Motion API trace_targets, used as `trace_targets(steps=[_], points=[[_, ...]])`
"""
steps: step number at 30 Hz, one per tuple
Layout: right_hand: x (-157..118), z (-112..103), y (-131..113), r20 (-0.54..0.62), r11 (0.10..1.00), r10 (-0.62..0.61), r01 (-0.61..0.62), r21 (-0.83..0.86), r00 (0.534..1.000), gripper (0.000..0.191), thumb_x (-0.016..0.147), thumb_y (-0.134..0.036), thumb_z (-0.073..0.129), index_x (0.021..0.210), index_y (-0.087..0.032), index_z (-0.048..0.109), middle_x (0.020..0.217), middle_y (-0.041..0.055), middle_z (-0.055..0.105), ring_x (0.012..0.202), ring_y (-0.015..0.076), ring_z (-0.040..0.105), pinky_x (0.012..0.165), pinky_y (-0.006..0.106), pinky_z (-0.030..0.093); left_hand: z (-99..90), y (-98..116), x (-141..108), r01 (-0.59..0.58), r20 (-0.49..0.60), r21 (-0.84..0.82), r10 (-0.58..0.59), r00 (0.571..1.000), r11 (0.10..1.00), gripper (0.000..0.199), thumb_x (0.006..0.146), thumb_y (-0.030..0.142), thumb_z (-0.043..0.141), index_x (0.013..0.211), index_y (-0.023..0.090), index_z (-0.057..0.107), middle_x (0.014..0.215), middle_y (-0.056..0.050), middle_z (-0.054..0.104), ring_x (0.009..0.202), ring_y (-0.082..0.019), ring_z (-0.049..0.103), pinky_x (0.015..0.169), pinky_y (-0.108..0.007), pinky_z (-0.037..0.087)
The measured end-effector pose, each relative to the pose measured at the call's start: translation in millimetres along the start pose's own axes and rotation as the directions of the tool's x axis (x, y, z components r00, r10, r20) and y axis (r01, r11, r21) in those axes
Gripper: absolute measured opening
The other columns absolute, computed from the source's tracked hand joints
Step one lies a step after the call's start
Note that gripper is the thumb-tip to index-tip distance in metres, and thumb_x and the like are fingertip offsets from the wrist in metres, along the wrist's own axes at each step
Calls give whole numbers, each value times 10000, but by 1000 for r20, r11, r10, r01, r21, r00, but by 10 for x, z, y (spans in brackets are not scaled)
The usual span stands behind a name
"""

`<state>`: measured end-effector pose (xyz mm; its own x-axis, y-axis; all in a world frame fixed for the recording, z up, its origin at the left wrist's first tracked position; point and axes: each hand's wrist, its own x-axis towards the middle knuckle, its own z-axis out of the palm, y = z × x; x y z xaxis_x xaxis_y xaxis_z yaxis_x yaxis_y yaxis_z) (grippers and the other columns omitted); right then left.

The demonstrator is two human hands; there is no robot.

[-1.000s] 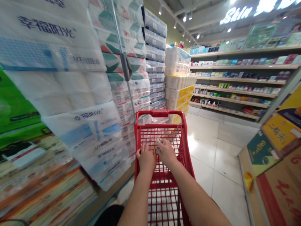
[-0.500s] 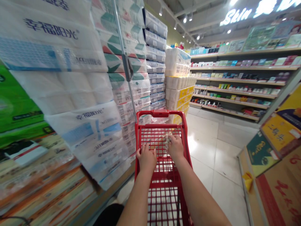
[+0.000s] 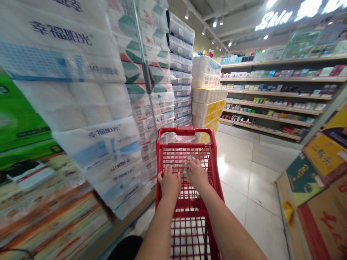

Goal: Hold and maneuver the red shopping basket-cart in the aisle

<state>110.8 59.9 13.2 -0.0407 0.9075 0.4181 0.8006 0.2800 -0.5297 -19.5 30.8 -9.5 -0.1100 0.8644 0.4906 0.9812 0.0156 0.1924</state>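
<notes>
A red plastic shopping cart (image 3: 214, 166) with a grid basket stands right in front of me. Over its grid, toward the left side, is my left hand (image 3: 170, 180), fingers apart and slightly curved, with nothing visible in it. My right hand (image 3: 197, 174) is closed on a small crumpled, pale patterned thing (image 3: 189, 163); its exact kind is too small and blurred to tell. The two hands are close together but do not touch. Whether the left fingertips rest on the grid I cannot tell.
Stacked packs of toilet paper (image 3: 94, 104) rise close on the left, with a metal pole (image 3: 148, 77) before them. Cartons (image 3: 322, 155) stand on the right. Tiled floor (image 3: 238, 173) leads to shelves of small boxes (image 3: 273, 79) at the back.
My right hand has moved a little left, toward my left hand, carrying the crumpled thing. My left hand and the cart have stayed nearly the same.
</notes>
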Motion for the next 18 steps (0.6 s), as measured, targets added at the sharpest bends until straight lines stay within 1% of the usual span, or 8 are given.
trace_targets(steps=[3, 5, 7, 9, 11, 14, 16, 18], points=[[-16, 90, -38, -6, 981, -131, 130, 142, 991, 281, 857, -152, 496, 1060, -269, 651, 1126, 35, 561, 869, 146, 595, 708, 246, 480, -5, -8, 1, -5, 10, -4, 5, 1000, 1000, 352, 923, 288, 402, 835, 221, 736, 1320, -78, 576, 1275, -250, 422, 1046, -510, 269], [24, 74, -4, -145, 975, -67, 95, 200, 987, 370, 863, -126, 440, 1177, -245, 598, 1127, 63, 541, 959, 172, 586, 804, 289, 496, -1, -15, 0, -5, 1, -12, 5, 1000, 1000, 355, 922, 287, 400, 829, 215, 734, 1324, -76, 572, 1283, -253, 417, 1047, -509, 271], [81, 11, 57, -334, 967, 49, 39, 251, 941, 477, 851, -103, 415, 1309, -211, 496, 1195, 102, 498, 1091, 198, 540, 907, 333, 476, 7, -19, -4, -4, -10, -22, 3, 1000, 1000, 366, 924, 299, 395, 810, 209, 732, 1323, -78, 569, 1287, -259, 411, 1048, -510, 271], [122, -46, 107, -431, 960, 101, 26, 279, 897, 549, 818, -70, 428, 1354, -186, 448, 1246, 123, 464, 1163, 207, 496, 963, 345, 449, 16, -22, -6, -5, -18, -31, 5, 1000, 1000, 377, 926, 303, 390, 793, 206, 730, 1321, -82, 569, 1287, -261, 409, 1050, -510, 271], [125, -66, 114, -334, 976, 25, 49, 213, 942, 508, 785, -34, 443, 1261, -185, 542, 1193, 112, 500, 1111, 202, 516, 938, 333, 457, 21, -22, -7, -7, -18, -32, 6, 1000, 999, 383, 929, 306, 388, 787, 204, 728, 1318, -86, 570, 1282, -261, 414, 1050, -513, 271], [79, -56, 60, -76, 997, -77, 76, -19, 994, 327, 772, -47, 502, 992, -213, 678, 1020, 80, 569, 999, 216, 540, 870, 343, 464, 12, -15, -5, -5, -8, -25, 5, 1000, 1000, 377, 930, 309, 389, 811, 201, 729, 1319, -91, 571, 1280, -261, 418, 1050, -519, 270], [45, -65, 29, -20, 988, -45, 42, -146, 999, 255, 786, -100, 544, 957, -229, 682, 1011, 82, 573, 990, 236, 540, 829, 355, 462, -6, -7, -6, -5, -3, -24, 5, 1000, 1000, 374, 929, 307, 390, 817, 201, 731, 1319, -91, 570, 1284, -262, 414, 1049, -518, 274], [19, -89, 42, -5, 987, -5, 4, -163, 1000, 257, 800, -148, 562, 1020, -238, 660, 1114, 96, 551, 994, 238, 550, 775, 340, 468, -29, 1, -7, -2, 3, -24, 2, 1000, 1000, 379, 928, 303, 389, 804, 200, 731, 1319, -87, 568, 1282, -262, 416, 1047, -513, 281]])
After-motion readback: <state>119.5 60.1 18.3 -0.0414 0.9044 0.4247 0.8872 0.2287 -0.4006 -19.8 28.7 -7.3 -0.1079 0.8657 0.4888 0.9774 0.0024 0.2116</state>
